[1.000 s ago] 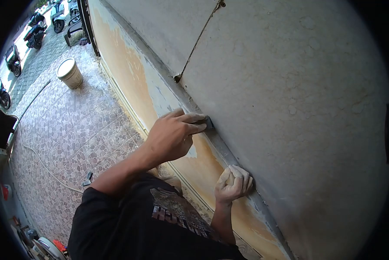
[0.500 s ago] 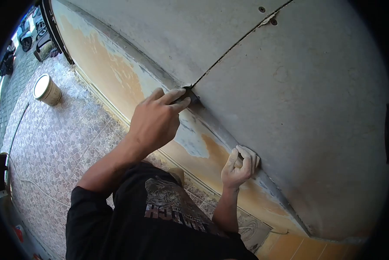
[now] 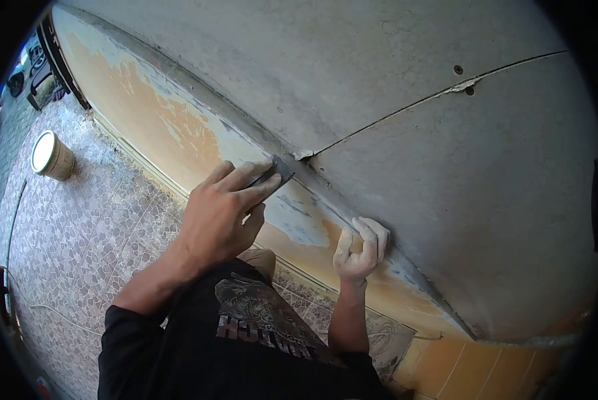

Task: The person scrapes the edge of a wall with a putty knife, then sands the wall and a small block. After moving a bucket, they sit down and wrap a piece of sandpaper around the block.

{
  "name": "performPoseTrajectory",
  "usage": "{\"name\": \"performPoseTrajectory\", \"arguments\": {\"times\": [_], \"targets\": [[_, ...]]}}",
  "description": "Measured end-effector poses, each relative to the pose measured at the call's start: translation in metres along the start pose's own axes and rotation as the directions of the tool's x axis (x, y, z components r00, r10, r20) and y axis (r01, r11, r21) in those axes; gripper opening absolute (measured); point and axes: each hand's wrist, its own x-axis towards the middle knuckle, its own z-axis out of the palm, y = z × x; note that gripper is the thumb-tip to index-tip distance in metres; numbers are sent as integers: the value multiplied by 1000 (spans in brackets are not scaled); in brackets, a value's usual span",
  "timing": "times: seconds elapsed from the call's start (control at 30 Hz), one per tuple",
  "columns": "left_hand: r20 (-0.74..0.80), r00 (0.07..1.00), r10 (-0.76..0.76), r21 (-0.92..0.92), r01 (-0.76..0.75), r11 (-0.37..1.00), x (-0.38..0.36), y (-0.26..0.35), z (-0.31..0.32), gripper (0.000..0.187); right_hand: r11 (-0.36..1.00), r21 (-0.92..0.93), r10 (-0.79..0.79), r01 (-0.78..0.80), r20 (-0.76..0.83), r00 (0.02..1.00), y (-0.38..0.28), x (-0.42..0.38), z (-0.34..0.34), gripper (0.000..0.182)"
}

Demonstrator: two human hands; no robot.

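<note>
My left hand grips a small dark grey piece that looks like folded sandpaper, pinched between thumb and fingers. This piece sits at the long raised edge between the grey panel and the painted wall strip, just below the point where a panel seam meets the edge. Farther along the same edge is my right hand, dusted pale, its fingers curled against it. Whatever those fingers may hold is hidden. Peeling ochre and whitish paint covers the wall strip beside my left hand.
A bucket with a pale top stands on the patterned tile floor, left of me. White dust marks the floor near it. A hose or cable runs along the left side. Orange tiles lie at lower right.
My left hand has drawn back from the seam's end, down and left in view, with the dark piece still held. The view has shifted and turned; my right hand stays at the edge.
</note>
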Motion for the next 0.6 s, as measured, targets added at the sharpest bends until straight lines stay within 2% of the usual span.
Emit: {"name": "performPoseTrajectory", "arguments": {"times": [0.07, 0.13, 0.17, 0.23, 0.27, 0.33, 0.43, 0.53, 0.6], "targets": [[-46, 997, -69, 13, 69, 998, 5, -6, -4, 47, 977, 202, -84, 65, 88, 993, -14, 16, 18, 31], [-59, 995, -76, 22, 77, 997, 6, -11, 0, 47, 954, 246, -225, 173, 202, 953, -28, 47, 33, 57], [-60, 996, -62, 36, 64, 997, 6, -11, 3, 48, 953, 246, -226, 174, 200, 953, -32, 60, 40, 57], [-68, 996, -52, 50, 55, 997, 5, -13, 3, 48, 953, 186, -294, 240, 361, 885, -39, 77, 51, 85], [-76, 996, -35, 51, 39, 998, 5, -15, 2, 49, 951, 187, -301, 247, 359, 884, -41, 76, 52, 85], [-98, 995, -22, 49, 27, 998, 4, -16, 1, 50, 976, 38, -204, 214, 493, 846, -44, 69, 52, 99], [-79, 996, -46, 72, 52, 996, 2, -14, 4, 50, 978, -31, -167, 204, 464, 870, -48, 61, 53, 97], [-54, 998, 44, 64, -40, 997, 7, -4, 22, 48, 981, 30, -186, 189, 381, 906, -43, 58, 58, 96], [-53, 998, 43, 61, -40, 997, 11, -6, 23, 48, 981, 41, -190, 189, 378, 906, -40, 57, 60, 96]]}}
